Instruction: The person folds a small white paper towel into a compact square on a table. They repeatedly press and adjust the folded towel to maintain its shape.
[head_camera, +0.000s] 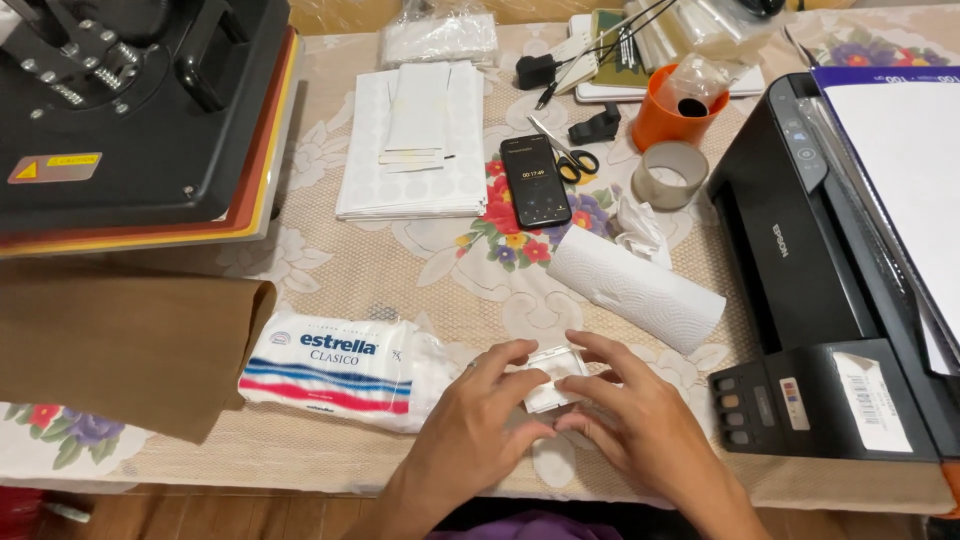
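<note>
White square piece (553, 378) — small, flat, perhaps a cotton pad or folded wipe — sits low on the desk (450, 290), pinched between both hands. Left hand (478, 425) curls its fingertips onto the near-left edge; right hand (632, 410) presses from the right, fingers partly bent, neither fully closed. Just to the left lies a soft white pack with blue and red stripes (340, 368); a paper towel roll (640, 290) lies behind. Such a light piece could easily slip or crease — uneven finger pressure would cause it.

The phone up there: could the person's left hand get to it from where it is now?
Probably yes. The left hand rests on a small white pad, and only bare tablecloth lies between it and the phone.
</note>
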